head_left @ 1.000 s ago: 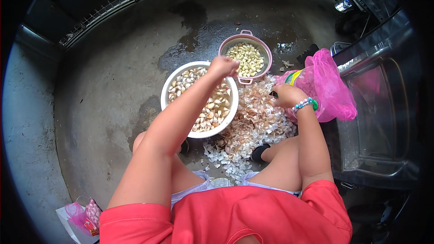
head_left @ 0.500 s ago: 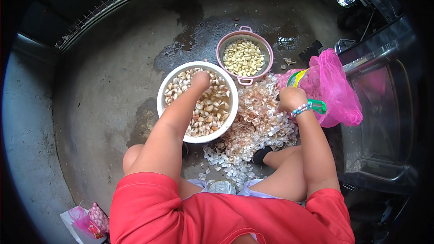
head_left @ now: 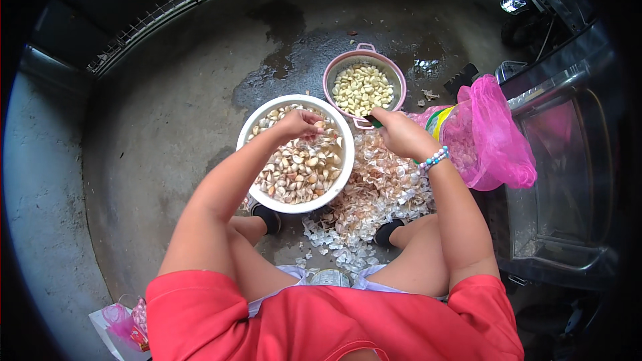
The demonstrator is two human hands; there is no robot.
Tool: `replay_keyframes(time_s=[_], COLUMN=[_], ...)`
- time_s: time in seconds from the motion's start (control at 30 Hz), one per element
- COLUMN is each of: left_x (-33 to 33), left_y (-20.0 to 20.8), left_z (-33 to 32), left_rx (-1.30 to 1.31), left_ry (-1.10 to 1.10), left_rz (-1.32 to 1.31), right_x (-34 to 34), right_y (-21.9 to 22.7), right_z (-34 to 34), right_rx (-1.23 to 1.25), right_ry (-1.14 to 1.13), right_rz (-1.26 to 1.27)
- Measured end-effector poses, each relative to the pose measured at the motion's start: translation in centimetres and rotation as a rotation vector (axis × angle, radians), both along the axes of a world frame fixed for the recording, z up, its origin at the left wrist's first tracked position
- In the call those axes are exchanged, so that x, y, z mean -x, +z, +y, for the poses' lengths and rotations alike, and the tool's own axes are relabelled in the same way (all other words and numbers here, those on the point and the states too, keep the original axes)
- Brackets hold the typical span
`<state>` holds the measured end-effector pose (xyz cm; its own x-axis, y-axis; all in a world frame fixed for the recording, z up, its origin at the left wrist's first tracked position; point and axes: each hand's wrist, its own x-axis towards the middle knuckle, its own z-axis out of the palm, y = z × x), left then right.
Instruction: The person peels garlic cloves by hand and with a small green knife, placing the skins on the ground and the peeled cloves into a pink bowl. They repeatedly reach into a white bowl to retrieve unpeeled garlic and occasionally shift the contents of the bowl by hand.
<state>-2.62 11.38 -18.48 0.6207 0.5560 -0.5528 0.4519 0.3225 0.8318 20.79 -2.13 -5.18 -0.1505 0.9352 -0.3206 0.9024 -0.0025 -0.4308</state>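
Over the white basin [head_left: 242, 154], my left hand [head_left: 301, 125] pinches a garlic clove [head_left: 320, 125]. Many unpeeled garlic cloves [head_left: 301, 168] sit in water below it. My right hand [head_left: 406, 135], with a beaded bracelet at the wrist, is closed around a green-handled knife [head_left: 374, 121]; the fist hides most of it, and a dark end sticks out toward the left hand. Just beyond the right hand stands a pink-rimmed colander [head_left: 327, 80] with peeled cloves [head_left: 363, 89] in it.
A heap of garlic skins [head_left: 381, 184] covers the floor between basin and right leg. To the right are a pink bag [head_left: 501, 134] and a dark metal-framed panel [head_left: 558, 174]. Wet patches mark the floor [head_left: 167, 127]. A pink net bag [head_left: 120, 321] lies at lower left.
My left hand has risen out of the basin's cloves with one clove in its fingers. My right hand has moved left with the knife, from beside the pink bag toward the colander's near handle.
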Motion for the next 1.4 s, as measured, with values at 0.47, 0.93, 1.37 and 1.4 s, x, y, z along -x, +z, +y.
replay_keyframes(time_s=[0.47,0.93,1.37,1.4], left_x=[0.6,0.4,-0.1,-0.3], left_y=[19.0,19.0,18.5,18.6], left_z=[-10.5,-11.2,-11.2,-11.3], left_rx=[0.2,0.354,0.315,0.334], left_ry=[0.12,0.223,0.382,0.361], left_rz=[-0.555,-0.651,-0.637,-0.62], right_x=[4.8,5.3,5.0,5.0], right_y=[7.5,7.8,8.7,8.2], right_z=[-3.1,-3.1,-3.9,-3.7], right_rx=[-0.661,-0.768,-0.666,-0.682], right_ry=[0.068,0.22,0.185,0.203], right_rz=[0.397,0.242,0.092,0.131])
